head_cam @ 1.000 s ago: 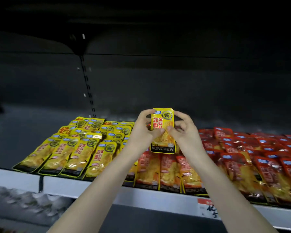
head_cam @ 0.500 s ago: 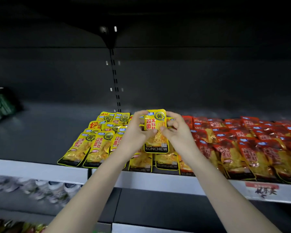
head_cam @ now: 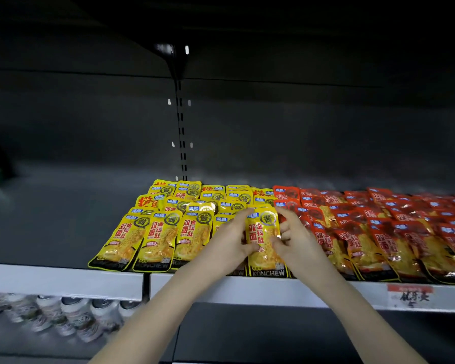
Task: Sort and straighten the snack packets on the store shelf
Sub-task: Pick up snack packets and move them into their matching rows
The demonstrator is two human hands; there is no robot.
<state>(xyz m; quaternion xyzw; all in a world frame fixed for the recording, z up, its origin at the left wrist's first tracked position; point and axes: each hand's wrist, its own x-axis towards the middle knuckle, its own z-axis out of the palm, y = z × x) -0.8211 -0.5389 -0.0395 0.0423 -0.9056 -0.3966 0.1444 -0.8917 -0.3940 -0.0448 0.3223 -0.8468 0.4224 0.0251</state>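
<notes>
A yellow snack packet (head_cam: 263,240) lies at the shelf's front edge, between the yellow group and the red group. My left hand (head_cam: 227,245) holds its left side and my right hand (head_cam: 294,241) holds its right side, thumbs on its face. Left of it lie rows of yellow packets (head_cam: 153,240), several overlapping toward the back. To the right spreads a field of red packets (head_cam: 378,232), reaching the frame's right edge. My left hand hides part of a yellow packet beneath it.
The white shelf lip (head_cam: 63,281) runs across the front, with a red price tag (head_cam: 409,295) at the right. Bare dark shelf (head_cam: 50,219) extends left of the yellow packets. Cans (head_cam: 71,315) stand on the lower shelf at left. A slotted upright (head_cam: 181,132) is behind.
Both hands have lowered the yellow packet from an upright hold in the air down onto the front row of the shelf. The view shifted left.
</notes>
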